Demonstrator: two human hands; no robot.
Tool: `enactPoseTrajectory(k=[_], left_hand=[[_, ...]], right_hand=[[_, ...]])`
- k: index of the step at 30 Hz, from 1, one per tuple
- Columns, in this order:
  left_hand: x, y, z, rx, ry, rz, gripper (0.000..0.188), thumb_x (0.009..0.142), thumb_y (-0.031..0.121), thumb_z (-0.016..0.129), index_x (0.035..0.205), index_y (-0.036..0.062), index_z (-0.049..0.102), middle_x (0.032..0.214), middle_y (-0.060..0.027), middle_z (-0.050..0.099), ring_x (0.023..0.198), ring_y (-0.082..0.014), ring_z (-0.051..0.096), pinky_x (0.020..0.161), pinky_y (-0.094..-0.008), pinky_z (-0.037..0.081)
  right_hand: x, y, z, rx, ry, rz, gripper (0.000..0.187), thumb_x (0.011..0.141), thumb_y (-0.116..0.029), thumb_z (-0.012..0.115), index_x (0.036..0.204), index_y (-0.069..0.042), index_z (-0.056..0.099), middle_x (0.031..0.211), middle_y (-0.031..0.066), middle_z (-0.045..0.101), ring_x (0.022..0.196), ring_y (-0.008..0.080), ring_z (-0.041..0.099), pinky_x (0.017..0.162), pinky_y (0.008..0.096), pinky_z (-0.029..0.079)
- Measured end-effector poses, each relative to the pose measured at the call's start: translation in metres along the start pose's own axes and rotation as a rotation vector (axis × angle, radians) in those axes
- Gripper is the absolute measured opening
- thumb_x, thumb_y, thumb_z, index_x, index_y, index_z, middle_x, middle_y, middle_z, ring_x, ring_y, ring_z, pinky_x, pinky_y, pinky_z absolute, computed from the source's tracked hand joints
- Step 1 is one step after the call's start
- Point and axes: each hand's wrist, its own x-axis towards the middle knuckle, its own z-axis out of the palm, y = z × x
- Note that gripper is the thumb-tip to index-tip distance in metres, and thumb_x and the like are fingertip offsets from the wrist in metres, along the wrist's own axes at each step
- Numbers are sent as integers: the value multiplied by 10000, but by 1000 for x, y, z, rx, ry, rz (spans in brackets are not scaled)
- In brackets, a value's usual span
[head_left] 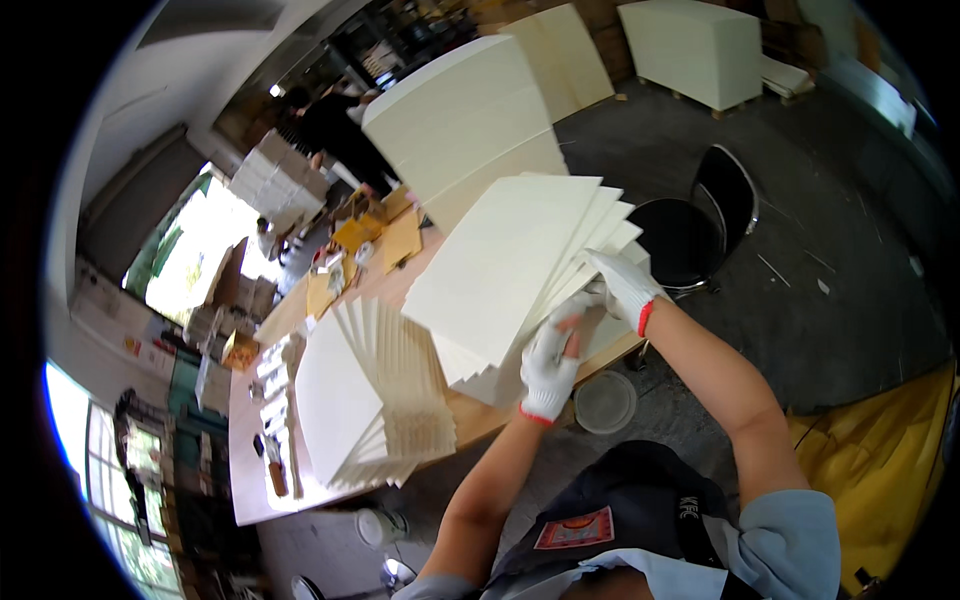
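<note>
A fanned stack of large stiff white sheets [505, 260] lies on the wooden table in front of me, its layers spread toward the right. My right hand [625, 287], in a white knit glove with a red cuff, is closed on the right-hand edges of the fanned sheets. Beside it, at the near edge of the same stack, my left hand [549, 368] is curled in a matching glove, some bare fingertips showing. Its fingers appear closed on the sheet edges, though the contact is partly hidden. Left of this stack rests a second fanned pile of white sheets [345, 400].
The table [480, 412] also carries brown cardboard pieces [403, 240] and tools along its left side. A tall white stack [470, 120] rises beyond. At right stands a black chair [690, 235]; below the table edge is a round tub [605, 402]. Another person [345, 135] stands far off.
</note>
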Motion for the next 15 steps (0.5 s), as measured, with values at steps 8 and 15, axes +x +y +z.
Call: enactPoseTrajectory(k=[8,15], left_hand=[[-98,-37,-48,-1533,227,-975,635,1033,478,473,1502,66,354,1434,-181,529,1332,-379,516,1135,-498,415],[-96,2,-75,-1056,-72,-987,542,976,332,625,1376,-7,488,1270,-111,620,1143,-245,627,971,-370,508]], right_hand=[[-53,-16,-35,-162,25,-7,323,1003,-183,578,1277,-23,518,1150,96,569,1038,269,664,817,453,643],[-129,-76,-91,-409,-72,29,425,1000,-193,554,1379,-7,496,1236,133,648,933,223,736,546,293,644]])
